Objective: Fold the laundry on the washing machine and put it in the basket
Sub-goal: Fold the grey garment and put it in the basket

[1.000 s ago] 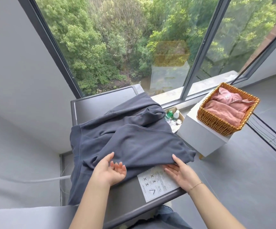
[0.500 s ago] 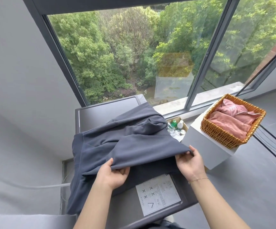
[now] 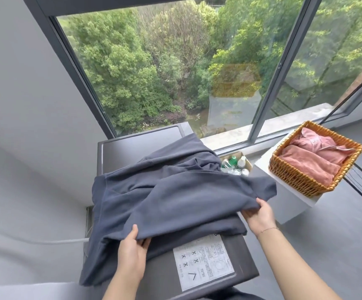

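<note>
L hand [image 3: 132, 245] pinched the near hem of the grey garment [image 3: 175, 198], thumb on top, fingers curled under the cloth. R hand [image 3: 259, 215], off to its right, gripped the same lifted edge, fingers tucked under the fabric. Between the two hands the top layer was raised clear of a lower layer, which lay flat on the washing machine [image 3: 236, 258]. Beyond the hands the garment bunched up w/ deep creases toward the window; left of the L hand one part hung over the machine's side. Right of the R hand, well apart, the wicker basket [image 3: 301, 180] sat on a white box, w/ pink folded clothes [image 3: 312, 161] already in it. So approx. part done: pink items in, grey one mid-fold, not yet compact. Left: finish folds, carry to basket. Fabric looked soft, thick-ish, matte.
</note>
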Action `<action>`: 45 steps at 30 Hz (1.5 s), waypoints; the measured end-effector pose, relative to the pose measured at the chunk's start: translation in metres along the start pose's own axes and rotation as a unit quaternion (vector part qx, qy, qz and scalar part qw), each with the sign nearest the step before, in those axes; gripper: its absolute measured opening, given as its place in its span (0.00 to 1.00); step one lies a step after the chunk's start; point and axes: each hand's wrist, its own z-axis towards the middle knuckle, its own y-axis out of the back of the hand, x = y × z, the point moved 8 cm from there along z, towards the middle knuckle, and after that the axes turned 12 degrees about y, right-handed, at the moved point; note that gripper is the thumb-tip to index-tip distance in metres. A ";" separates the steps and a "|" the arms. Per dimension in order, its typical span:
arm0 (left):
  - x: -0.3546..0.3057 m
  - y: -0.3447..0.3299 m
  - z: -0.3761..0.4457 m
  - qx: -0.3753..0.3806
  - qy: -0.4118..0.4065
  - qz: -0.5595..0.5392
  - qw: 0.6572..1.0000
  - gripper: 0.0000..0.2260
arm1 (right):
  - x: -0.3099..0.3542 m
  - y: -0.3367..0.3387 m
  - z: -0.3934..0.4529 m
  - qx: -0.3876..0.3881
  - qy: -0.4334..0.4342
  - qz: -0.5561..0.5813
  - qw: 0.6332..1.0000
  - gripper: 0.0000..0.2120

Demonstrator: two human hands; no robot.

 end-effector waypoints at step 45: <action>-0.113 0.119 -0.014 -0.185 -0.232 0.659 0.691 0.04 | -0.114 -0.051 -0.135 0.236 0.404 -0.739 0.485 0.31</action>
